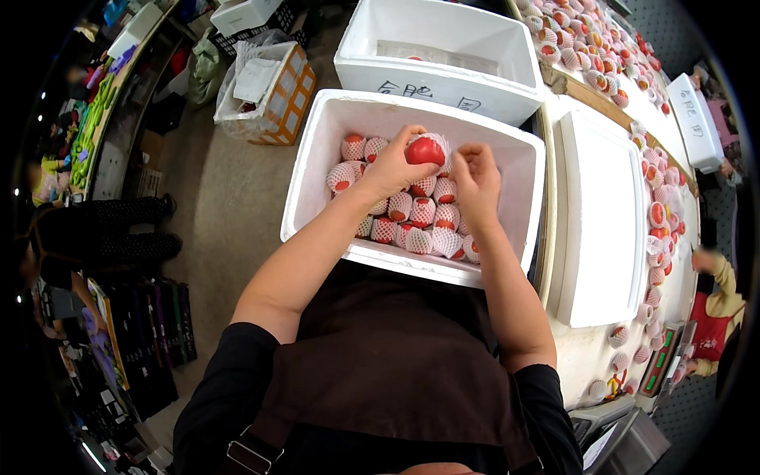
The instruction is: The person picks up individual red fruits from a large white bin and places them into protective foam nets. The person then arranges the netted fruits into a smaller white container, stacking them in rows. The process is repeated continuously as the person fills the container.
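Over the white foam box [317, 111] my left hand [389, 168] grips a shiny red round fruit [426, 152], which is partly wrapped in a white foam net [445, 149]. Close to its right side, my right hand [477, 180] is closed, fingers curled in toward the thumb. Whatever those fingertips may pinch is too small to make out. Below both hands, several net-wrapped red fruits [400, 207] lie packed side by side in the box. My forearms and hands cover part of them.
Behind stands another white foam box [439, 99] with a fruit partly visible inside. A white foam lid [602, 218] lies on the table at right, beside many netted fruits [657, 214]. A scale [661, 360] stands near the table's end. An orange-and-white carton [285, 91] sits on the floor.
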Tool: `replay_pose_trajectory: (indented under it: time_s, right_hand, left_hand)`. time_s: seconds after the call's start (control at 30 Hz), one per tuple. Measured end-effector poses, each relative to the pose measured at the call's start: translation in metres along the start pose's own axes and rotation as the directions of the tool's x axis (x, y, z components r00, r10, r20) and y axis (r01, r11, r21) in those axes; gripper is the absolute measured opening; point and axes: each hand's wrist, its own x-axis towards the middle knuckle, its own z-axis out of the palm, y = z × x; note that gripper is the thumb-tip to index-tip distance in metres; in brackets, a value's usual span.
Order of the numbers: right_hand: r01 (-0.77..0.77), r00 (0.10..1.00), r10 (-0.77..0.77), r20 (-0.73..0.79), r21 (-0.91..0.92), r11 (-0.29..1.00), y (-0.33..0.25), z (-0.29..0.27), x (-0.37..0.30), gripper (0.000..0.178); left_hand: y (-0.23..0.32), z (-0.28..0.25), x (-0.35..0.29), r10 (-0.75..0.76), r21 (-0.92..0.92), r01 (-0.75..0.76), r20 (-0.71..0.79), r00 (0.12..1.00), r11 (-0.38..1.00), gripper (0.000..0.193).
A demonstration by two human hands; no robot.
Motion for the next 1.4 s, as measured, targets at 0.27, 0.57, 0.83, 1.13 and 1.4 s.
replay_pose_trajectory:
  time_s: [0.27, 0.57, 0.83, 1.13, 1.4]
  right_hand:
    - [0.081, 0.987, -0.044, 0.155, -0.243, 0.967, -0.004, 0.017, 0.001, 0.056]
    - [-0.582, 0.812, 0.431, 0.394, 0.603, 0.545, -0.024, -0.025, 0.068, 0.060]
    - [-0.368, 0.915, 0.399, 0.050, 0.506, 0.780, -0.051, -0.024, 0.138, 0.057]
    - [0.115, 0.782, 0.447, 0.434, -0.806, 0.581, 0.047, -0.023, 0.067, 0.028]
    - [0.492, 0.836, 0.231, 0.497, -0.867, 0.084, 0.107, 0.032, 0.016, 0.034]
  left_hand:
    - [-0.004, -0.013, 0.007, -0.274, -0.490, 0.413, 0.332, 0.903, 0.767, 0.060]
    - [-0.017, -0.022, 0.018, -0.382, -0.615, 0.298, -0.006, 0.924, 0.730, 0.039]
    - [-0.017, -0.029, 0.015, -0.458, -0.645, 0.262, -0.155, 0.875, 0.718, 0.025]
    - [-0.022, -0.026, 0.019, -0.438, -0.657, 0.232, -0.166, 0.883, 0.717, 0.026]
    - [-0.027, -0.026, 0.021, -0.439, -0.653, 0.247, -0.146, 0.887, 0.716, 0.018]
